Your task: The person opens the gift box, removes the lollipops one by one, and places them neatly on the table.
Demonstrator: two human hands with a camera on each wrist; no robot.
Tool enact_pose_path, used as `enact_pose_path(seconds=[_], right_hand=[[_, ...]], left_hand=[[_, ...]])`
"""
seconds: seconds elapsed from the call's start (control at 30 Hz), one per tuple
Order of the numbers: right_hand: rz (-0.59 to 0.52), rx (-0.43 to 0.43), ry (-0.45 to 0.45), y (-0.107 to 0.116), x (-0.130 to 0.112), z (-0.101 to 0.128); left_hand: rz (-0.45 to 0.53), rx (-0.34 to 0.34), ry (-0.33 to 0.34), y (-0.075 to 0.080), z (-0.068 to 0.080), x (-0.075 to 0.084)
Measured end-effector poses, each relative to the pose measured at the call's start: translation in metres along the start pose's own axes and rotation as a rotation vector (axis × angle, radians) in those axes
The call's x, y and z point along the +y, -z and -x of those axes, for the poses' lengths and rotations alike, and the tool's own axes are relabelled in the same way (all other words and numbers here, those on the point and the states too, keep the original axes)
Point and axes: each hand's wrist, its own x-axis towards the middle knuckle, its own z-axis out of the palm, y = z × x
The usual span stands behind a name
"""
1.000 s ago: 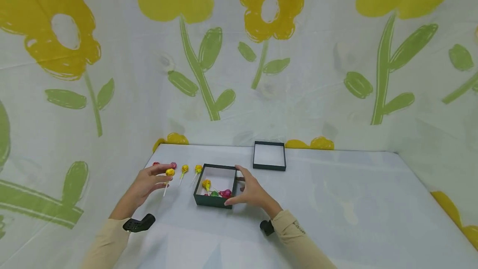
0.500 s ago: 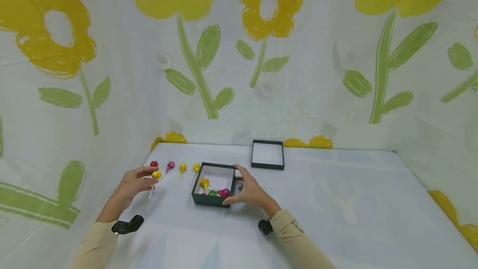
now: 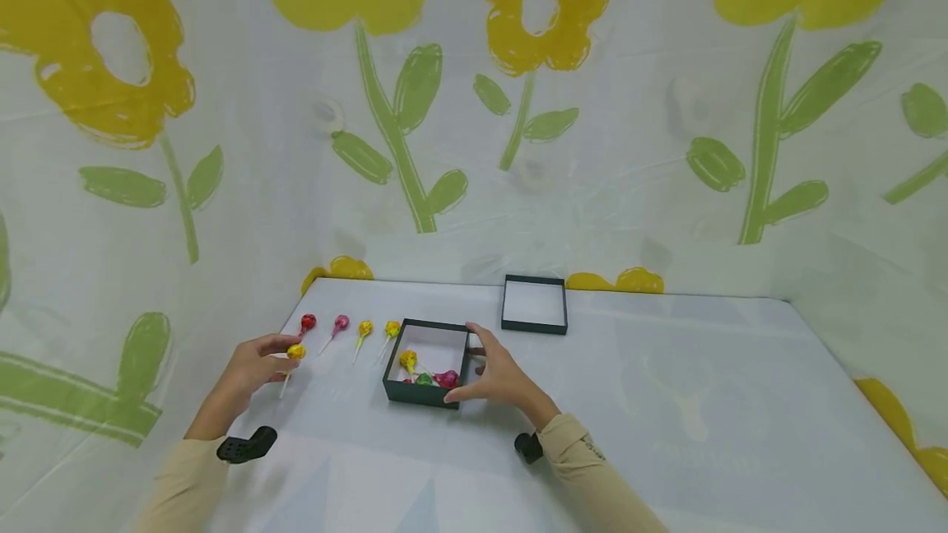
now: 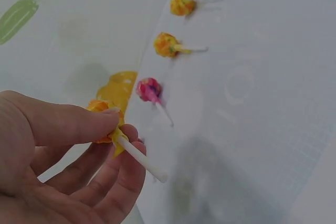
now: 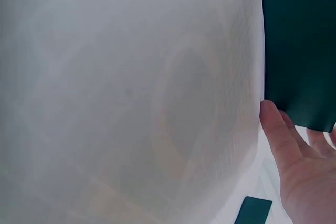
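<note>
My left hand (image 3: pixel 276 352) pinches a yellow lollipop (image 3: pixel 295 350) between thumb and fingers, just above the table at the left end of a lollipop row. The left wrist view shows that hand (image 4: pixel 113 129) on the yellow lollipop (image 4: pixel 100 107), its white stick (image 4: pixel 140 159) pointing down right. The row holds a red lollipop (image 3: pixel 308 322), a pink one (image 3: pixel 341 322) and two yellow ones (image 3: pixel 365 327). A dark green box (image 3: pixel 425 398) holds yellow, green and pink lollipops. My right hand (image 3: pixel 487 370) grips the box's right wall, thumb at the near corner.
The box's lid (image 3: pixel 535 328) lies upturned behind the box near the table's back edge. Flower-printed cloth walls stand close at the back and both sides. The white tabletop (image 3: pixel 666 410) stretches out to the right of the box.
My left hand has carried the yellow lollipop leftward and nearer, from beside the box toward the row's left end. The red lollipop now shows. The right hand has stayed on the box.
</note>
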Motion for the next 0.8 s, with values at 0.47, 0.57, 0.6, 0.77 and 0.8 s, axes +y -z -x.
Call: enact_pose_path(seconds=[0.47,0.57,0.6,0.77,0.8], right_hand=[[-0.013,-0.002,0.014,0.0,0.003,-0.002],[-0.013,0.0,0.013,0.0,0.003,-0.003],[-0.014,0.001,0.013,0.0,0.002,-0.002],[-0.013,0.005,0.013,-0.001,0.002,-0.003],[-0.011,0.006,0.012,-0.001,0.002,-0.003]], left_hand=[[-0.122,0.059,0.116,0.001,0.035,0.033],[-0.145,0.055,0.122,0.001,0.035,0.033],[-0.148,0.056,0.125,0.001,0.035,0.032],[-0.162,0.067,0.131,0.001,0.03,0.028],[-0.163,0.069,0.129,0.001,0.03,0.027]])
